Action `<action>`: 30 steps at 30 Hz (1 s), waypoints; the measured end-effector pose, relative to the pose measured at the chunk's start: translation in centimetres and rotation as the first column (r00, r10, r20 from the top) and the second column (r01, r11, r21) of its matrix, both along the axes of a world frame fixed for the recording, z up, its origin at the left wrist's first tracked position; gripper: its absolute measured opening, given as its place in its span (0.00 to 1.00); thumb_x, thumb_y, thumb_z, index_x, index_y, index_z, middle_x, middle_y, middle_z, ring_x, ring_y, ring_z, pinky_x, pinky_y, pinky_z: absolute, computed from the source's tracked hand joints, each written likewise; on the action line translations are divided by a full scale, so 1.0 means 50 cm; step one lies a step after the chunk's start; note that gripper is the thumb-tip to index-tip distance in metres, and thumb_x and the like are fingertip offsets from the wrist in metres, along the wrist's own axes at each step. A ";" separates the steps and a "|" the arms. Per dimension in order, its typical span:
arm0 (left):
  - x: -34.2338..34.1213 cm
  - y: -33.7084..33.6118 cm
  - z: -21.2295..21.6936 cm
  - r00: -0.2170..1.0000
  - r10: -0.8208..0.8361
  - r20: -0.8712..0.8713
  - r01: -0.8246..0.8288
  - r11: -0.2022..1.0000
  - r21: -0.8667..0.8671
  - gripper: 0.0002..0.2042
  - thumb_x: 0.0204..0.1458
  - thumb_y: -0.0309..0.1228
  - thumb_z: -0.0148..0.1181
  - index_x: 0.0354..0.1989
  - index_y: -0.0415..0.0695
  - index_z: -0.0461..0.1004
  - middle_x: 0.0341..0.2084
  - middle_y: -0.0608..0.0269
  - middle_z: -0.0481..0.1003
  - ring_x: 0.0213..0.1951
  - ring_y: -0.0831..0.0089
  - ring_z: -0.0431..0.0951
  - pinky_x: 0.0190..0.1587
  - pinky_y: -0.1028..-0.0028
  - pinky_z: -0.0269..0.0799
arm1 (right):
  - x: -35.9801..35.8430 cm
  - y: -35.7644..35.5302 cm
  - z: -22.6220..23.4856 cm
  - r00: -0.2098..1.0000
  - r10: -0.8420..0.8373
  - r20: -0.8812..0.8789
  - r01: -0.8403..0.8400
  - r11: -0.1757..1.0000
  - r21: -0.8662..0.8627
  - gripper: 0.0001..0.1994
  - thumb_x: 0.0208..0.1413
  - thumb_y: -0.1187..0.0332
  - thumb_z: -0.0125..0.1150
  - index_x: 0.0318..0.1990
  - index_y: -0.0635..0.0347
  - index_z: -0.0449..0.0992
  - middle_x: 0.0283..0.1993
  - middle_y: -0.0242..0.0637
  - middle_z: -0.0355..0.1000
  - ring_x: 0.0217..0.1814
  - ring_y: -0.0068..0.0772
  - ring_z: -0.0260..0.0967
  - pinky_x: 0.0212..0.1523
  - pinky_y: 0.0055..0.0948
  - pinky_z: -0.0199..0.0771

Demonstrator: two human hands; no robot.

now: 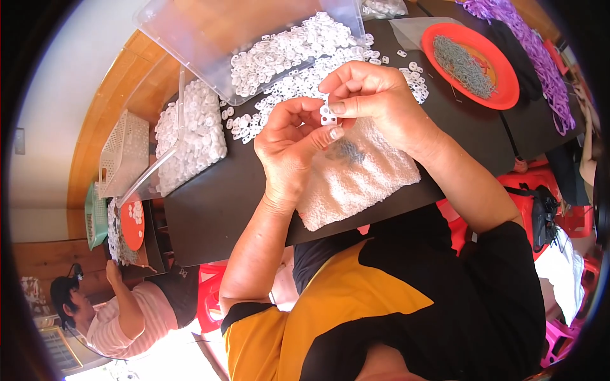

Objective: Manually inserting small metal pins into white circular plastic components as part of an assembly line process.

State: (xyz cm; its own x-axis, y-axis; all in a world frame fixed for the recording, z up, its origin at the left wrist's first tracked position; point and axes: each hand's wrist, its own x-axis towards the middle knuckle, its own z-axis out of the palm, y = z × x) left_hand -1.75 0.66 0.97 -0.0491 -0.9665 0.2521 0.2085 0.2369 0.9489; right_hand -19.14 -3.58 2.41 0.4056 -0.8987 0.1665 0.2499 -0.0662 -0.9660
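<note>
Over a white towel at the table edge, my two hands meet on one small white plastic piece with dark round holes. My left hand pinches it from the left, thumb and fingers closed on its lower part. My right hand closes thumb and forefinger at its upper right side. Whether the right fingertips also hold something thin is too small to make out. A greyish patch shows on the towel just below the hands. Many similar white pieces lie loose beyond my fingers.
A clear plastic bin spills white pieces at the back; a filled clear container stands left. At the right, a red plate holds thin grey screws or nails. Purple ribbons lie beyond. Another person works at the left.
</note>
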 end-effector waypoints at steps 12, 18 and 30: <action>0.012 -0.001 -0.008 0.999 -0.011 0.037 0.012 1.000 -0.021 0.15 0.47 0.16 0.67 0.44 0.35 0.73 0.31 0.61 0.77 0.30 0.79 0.75 0.30 0.80 0.74 | -0.011 -0.004 0.012 0.971 0.119 -0.208 -0.107 0.992 0.067 0.07 0.60 0.68 0.57 0.35 0.63 0.77 0.28 0.29 0.72 0.29 0.17 0.70 0.30 0.17 0.68; 0.011 -0.005 -0.009 0.999 -0.012 0.038 0.013 1.000 -0.017 0.16 0.46 0.17 0.67 0.44 0.34 0.74 0.33 0.61 0.77 0.31 0.79 0.75 0.30 0.80 0.73 | -0.012 -0.005 0.010 0.956 0.159 -0.245 -0.139 0.986 0.094 0.09 0.61 0.67 0.56 0.34 0.62 0.76 0.25 0.27 0.71 0.27 0.16 0.69 0.28 0.17 0.67; 0.002 0.006 -0.003 0.991 -0.006 0.130 0.015 0.997 -0.075 0.14 0.47 0.17 0.68 0.42 0.37 0.75 0.32 0.68 0.75 0.32 0.84 0.72 0.35 0.83 0.70 | -0.014 0.003 0.011 0.969 0.154 -0.194 -0.144 0.987 0.065 0.10 0.61 0.67 0.56 0.31 0.63 0.76 0.24 0.28 0.70 0.26 0.16 0.69 0.26 0.17 0.66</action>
